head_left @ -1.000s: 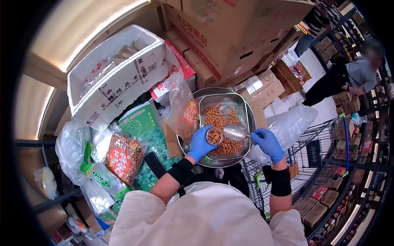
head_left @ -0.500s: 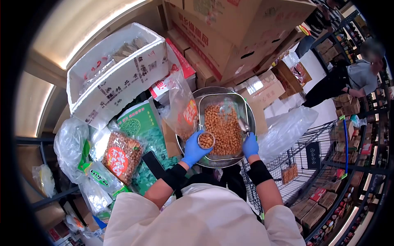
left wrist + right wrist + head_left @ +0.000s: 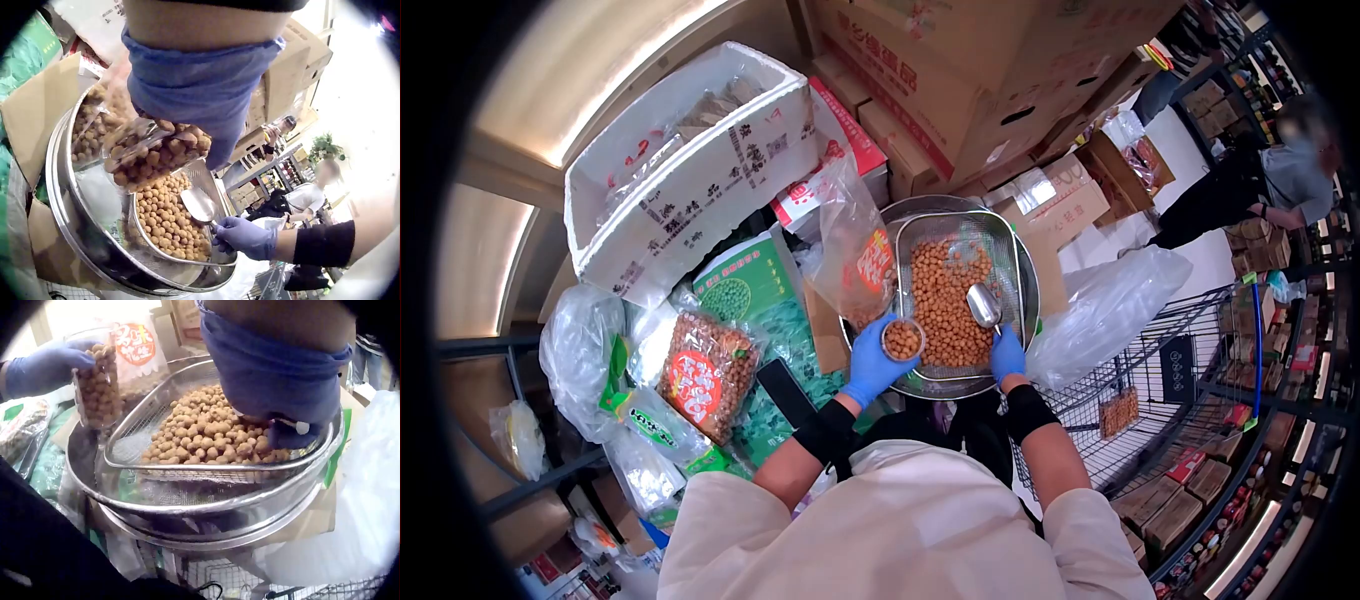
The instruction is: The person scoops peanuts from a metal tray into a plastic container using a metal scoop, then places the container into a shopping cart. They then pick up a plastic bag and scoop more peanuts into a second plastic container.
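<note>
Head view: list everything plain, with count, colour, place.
Basin: one, silver, centre
Basket: one, silver, in basin
Cup: one, clear, by basket
Nuts: many, brown, basket and cup
Scoop: one, silver, over nuts
Nut bags: several, clear, left
Phone: one, black, left
Pack: one, green, beside phone
Foam box: one, white, left
Cartons: several, brown, top
Trolley: one, dark, right
Shelves: several, dark, right
Left hand: one, blue-gloved, holding cup
Right hand: one, blue-gloved, holding scoop

The clear jar (image 3: 97, 394), nearly full of round brown nuts, is upright by the left edge of the wire basket (image 3: 975, 226). More nuts (image 3: 945, 322) lie heaped in the basket, with the shiny metal scoop (image 3: 983, 304) slanted at their right side.
</note>
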